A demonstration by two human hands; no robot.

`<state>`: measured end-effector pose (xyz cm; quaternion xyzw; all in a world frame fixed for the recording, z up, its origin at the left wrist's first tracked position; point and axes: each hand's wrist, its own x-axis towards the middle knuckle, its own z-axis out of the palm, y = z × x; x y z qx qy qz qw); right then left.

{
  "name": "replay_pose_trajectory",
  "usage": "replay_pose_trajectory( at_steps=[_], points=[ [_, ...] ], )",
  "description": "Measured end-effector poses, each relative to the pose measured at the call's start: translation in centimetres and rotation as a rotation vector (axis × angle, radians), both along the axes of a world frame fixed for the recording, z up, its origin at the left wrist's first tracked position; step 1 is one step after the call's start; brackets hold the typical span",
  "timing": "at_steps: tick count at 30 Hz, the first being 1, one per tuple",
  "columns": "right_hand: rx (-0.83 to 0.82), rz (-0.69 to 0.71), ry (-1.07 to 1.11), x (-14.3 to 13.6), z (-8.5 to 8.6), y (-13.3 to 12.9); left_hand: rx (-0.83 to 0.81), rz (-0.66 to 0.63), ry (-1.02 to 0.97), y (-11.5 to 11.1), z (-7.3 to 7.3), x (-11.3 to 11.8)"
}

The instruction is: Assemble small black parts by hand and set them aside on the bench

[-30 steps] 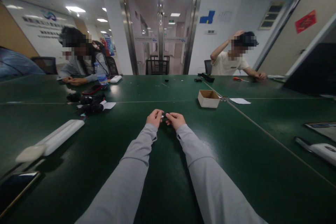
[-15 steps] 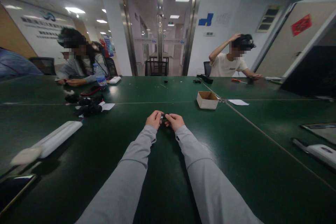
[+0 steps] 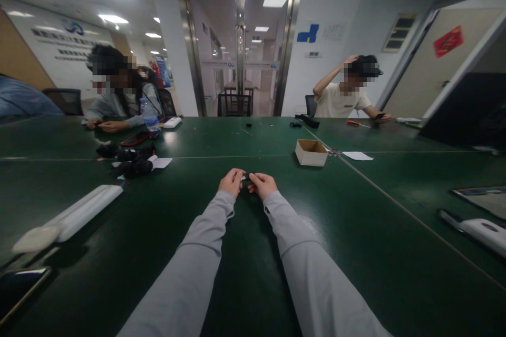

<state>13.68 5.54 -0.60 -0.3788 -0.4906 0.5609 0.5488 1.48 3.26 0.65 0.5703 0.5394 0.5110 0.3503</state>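
Observation:
Over the dark green table (image 3: 253, 231), my two hands meet around a small black piece with a silvery end (image 3: 247, 176). It is too small for its exact kind to show. The fingers of my left hand (image 3: 231, 183) pinch it at the silvery end. From the other side, my right hand (image 3: 263, 185) is closed on the black part with thumb and fingertips. My fingers cover much of the piece.
An open cardboard box (image 3: 311, 154) stands ahead to the right, beside a white paper (image 3: 358, 156). To the left lie a long white device (image 3: 89, 213), black gear (image 3: 136, 160) and a phone (image 3: 23, 289). Two people sit across, near a water bottle (image 3: 150, 115) and a screwdriver (image 3: 358, 124).
Both my hands keep their pinch on the small piece, with slightly more of its silvery end showing. The view has shifted a little. Across the table, the person on the right holds a dark object higher.

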Motion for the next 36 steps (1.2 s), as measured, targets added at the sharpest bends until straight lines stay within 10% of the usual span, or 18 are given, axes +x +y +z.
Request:
replay_pose_trajectory(
  at_steps=[36],
  points=[
    [-0.01, -0.007, 0.011, -0.02, -0.2, 0.14, 0.065, -0.001, 0.08, 0.29, -0.32, -0.2]
  ],
)
